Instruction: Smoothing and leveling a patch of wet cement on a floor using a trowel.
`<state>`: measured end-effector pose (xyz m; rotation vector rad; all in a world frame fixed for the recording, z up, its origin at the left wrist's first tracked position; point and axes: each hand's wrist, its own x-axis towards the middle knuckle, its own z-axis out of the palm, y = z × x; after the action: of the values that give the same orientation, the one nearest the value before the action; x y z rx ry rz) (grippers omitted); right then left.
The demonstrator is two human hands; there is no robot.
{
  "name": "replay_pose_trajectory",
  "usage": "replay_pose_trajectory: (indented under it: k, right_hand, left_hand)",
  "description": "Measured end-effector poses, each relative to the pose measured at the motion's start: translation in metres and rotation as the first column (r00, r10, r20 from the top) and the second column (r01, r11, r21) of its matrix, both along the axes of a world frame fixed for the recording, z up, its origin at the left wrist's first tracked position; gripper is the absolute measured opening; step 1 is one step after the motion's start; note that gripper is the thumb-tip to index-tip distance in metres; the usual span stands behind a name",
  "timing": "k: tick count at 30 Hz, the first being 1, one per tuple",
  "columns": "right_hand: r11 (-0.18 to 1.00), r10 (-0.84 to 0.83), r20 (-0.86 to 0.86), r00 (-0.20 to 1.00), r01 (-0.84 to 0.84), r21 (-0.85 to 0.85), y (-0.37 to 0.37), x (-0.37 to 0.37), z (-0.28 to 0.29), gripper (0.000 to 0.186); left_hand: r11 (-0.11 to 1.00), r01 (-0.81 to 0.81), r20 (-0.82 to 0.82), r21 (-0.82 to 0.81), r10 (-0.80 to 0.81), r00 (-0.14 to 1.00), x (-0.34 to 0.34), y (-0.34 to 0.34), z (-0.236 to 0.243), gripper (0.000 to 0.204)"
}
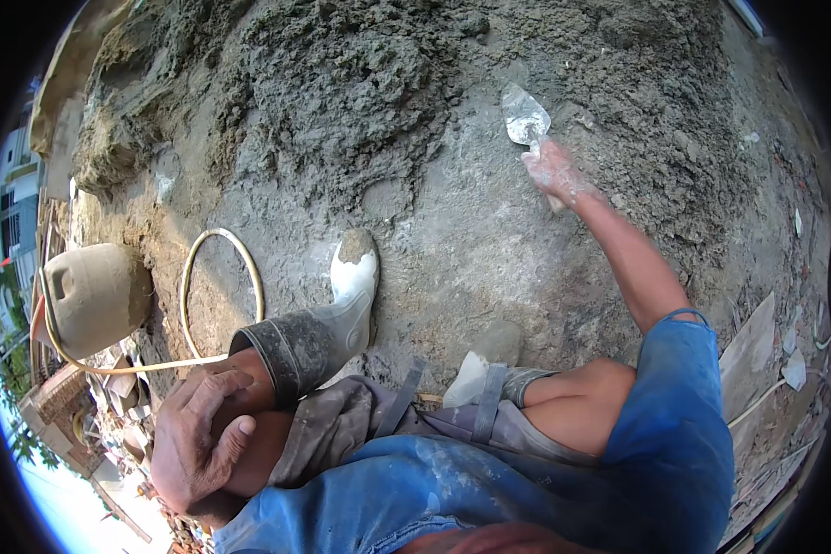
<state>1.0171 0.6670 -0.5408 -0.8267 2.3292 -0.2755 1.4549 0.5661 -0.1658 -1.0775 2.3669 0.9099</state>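
My right hand (563, 174) is wrapped round the handle of a pointed trowel (526, 114), reaching out at the far right of centre. The trowel's wet, shiny metal blade points away from me and lies on or just over the grey ground, beside a spread of rough grey mortar (656, 138). A larger heap of the wet-looking mortar (342, 88) lies to the left of the blade. My left hand (203, 439) rests on my bent left knee, fingers loosely stretched and holding nothing.
My boots (351, 286) stand on the ground close to the mortar. A pale hose (186, 286) loops at the left, near a mud-coated plastic drum (102, 295). Rubble and bricks (60, 392) lie beyond it. At the right are flat board pieces (750, 342) and debris.
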Motion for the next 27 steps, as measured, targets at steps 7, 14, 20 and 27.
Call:
replay_pose_trajectory:
  k: [7,14,20,27]
  right_hand:
    - [0.948,0.292,-0.333,0.897,-0.318,-0.026,0.008,0.028,0.019,0.028]
    - [0.904,0.427,-0.252,0.868,-0.421,0.078,0.071,0.025,-0.01,0.045]
    - [0.939,0.306,0.195,0.932,-0.263,-0.22,0.137,0.042,-0.011,0.044]
    - [0.999,0.046,0.816,0.577,-0.036,-0.031,0.188,0.135,0.029,0.039]
  left_hand:
    - [0.993,0.099,-0.028,-0.061,-0.101,0.994,0.006,-0.013,-0.013,0.04]
    - [0.981,0.159,0.029,-0.11,-0.157,0.987,0.008,0.02,0.01,0.039]
    - [0.974,0.2,-0.034,-0.107,-0.205,0.978,0.001,0.003,-0.005,0.037]
    - [0.999,-0.037,0.027,0.01,0.036,0.999,-0.019,0.005,0.001,0.049]
